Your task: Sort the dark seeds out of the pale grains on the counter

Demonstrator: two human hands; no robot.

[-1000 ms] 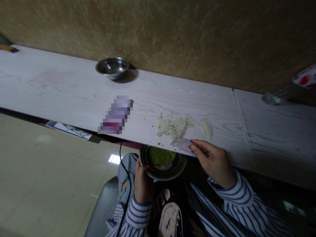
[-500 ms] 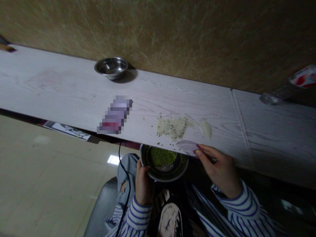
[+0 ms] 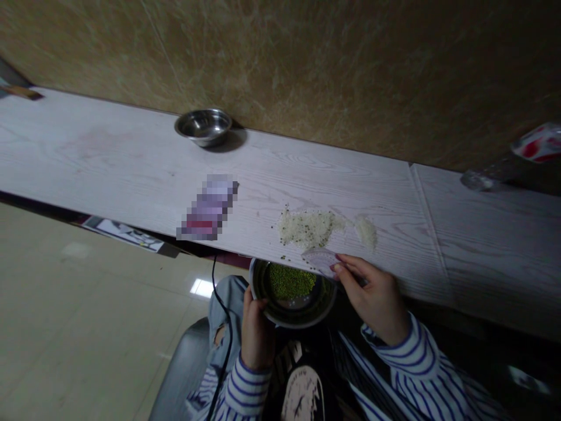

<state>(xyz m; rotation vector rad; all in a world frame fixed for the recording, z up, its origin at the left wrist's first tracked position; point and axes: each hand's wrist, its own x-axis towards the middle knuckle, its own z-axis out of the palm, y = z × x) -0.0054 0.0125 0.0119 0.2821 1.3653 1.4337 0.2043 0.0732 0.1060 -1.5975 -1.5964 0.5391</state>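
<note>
My left hand (image 3: 255, 331) grips the rim of a steel bowl (image 3: 326, 298) holding green beans (image 3: 291, 281), kept just below the near edge of the white wooden table (image 3: 109, 164). With fingers closed, my right hand (image 3: 372, 298) presses a thin pale plastic card (image 3: 321, 258) flat at the table edge, right above the bowl. Just beyond the card lies a pile of white rice mixed with dark grains (image 3: 307, 227). A smaller heap of plain rice (image 3: 366, 231) sits to its right.
An empty steel bowl (image 3: 204, 125) stands at the back of the table against the brown wall. A blurred purple object (image 3: 207, 207) lies left of the rice. A clear bottle with a red label (image 3: 517, 158) lies at far right. A black cable (image 3: 222, 327) hangs by my knee.
My right hand has slid the card a little to the left along the table edge, closer over the bowl. The bowl stays under the edge in my left hand.
</note>
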